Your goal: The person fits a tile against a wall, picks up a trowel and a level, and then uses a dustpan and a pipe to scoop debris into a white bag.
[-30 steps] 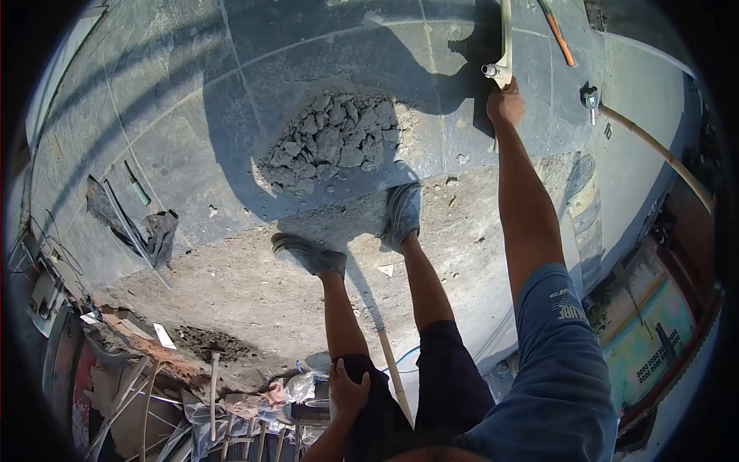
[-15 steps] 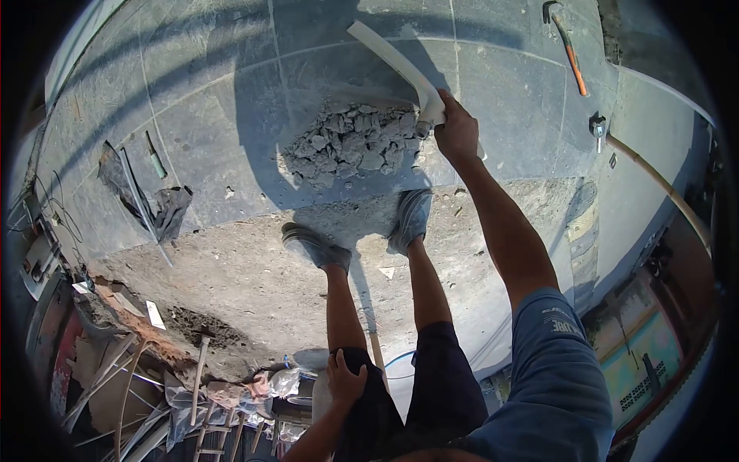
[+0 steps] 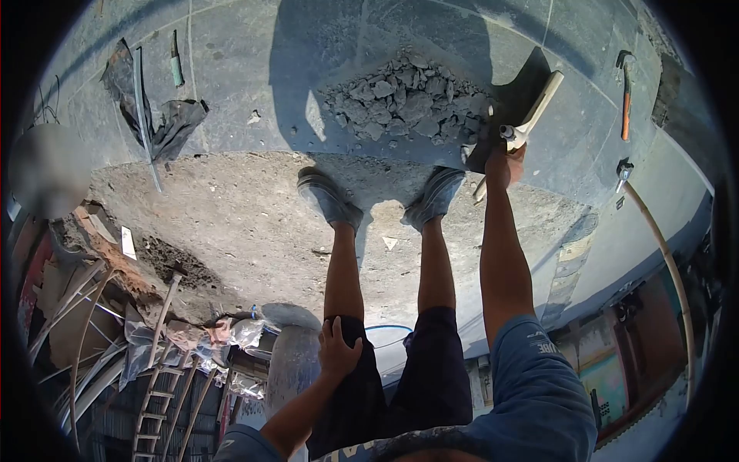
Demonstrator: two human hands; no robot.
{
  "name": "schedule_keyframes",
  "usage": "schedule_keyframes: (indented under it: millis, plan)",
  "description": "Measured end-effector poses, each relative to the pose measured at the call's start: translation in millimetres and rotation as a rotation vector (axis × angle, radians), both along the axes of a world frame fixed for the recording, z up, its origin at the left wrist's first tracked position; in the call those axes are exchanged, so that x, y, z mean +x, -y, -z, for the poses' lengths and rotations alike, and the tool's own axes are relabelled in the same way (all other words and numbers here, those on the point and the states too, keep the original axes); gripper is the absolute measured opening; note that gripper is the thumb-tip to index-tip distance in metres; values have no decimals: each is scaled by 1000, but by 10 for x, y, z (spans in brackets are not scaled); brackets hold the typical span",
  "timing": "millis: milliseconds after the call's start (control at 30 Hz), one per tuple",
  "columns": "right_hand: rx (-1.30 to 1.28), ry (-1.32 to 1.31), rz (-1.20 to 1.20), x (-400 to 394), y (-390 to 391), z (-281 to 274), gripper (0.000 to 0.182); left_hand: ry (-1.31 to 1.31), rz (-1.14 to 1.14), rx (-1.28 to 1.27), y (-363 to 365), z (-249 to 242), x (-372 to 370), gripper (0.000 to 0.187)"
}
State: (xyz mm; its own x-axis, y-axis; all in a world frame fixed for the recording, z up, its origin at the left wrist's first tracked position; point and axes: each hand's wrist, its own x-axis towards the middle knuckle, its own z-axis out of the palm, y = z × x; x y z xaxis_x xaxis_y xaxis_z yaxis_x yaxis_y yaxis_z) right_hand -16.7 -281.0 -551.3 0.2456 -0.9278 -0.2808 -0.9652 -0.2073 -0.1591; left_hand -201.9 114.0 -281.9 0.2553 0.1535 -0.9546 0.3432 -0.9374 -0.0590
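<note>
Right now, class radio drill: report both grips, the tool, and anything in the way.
Right grip closed on the pale tool. Left grip on the left leg, fingers spread. Rubble pile beside the tool; right shoe close by.

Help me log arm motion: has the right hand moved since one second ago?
Yes. In the head view, the right hand has come closer to the rubble pile and to the near edge of the gray paving.

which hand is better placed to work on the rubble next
Probably the right hand: it grips the pale tool beside the rubble, while the left hand rests on the left leg, farther from the pile.
</note>
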Motion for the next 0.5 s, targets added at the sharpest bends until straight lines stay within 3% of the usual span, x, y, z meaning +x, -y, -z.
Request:
schedule_keyframes:
  millis: [100, 167, 233, 300, 367, 400, 433, 467, 500]
  plan:
    - [63, 80, -274, 429, -415, -176, 48, -10, 2, 34, 13, -7, 45, 78]
    - [87, 229, -331, 578, -558, -345, 48, 45, -17, -35, -58, -18, -21, 79]
    - [-102, 368, -337, 685, -771, -583, 40, 60, -3, -30, -88, 2, -81, 79]
    - [274, 456, -114, 656, -1247, -764, 35, 48, -28, -27, -79, -1, -75, 80]
    - [590, 682, -202, 749, -2113, -1037, 35, 64, -28, -29, -109, 9, -124, 80]
    - [670, 794, -255, 691, -2567, -858, 35, 80, -22, -41, -119, 23, -146, 80]
    - [719, 500, -380, 751, -2968, -885, 39, 79, -19, -38, -118, 22, -160, 80]
    - [835, 613, -522, 786, -3348, -675, 43, 73, -22, -35, -122, 21, -164, 80]
    - [888, 379, -586, 992, -3664, -692, 43, 65, -24, -31, -121, 30, -161, 80]
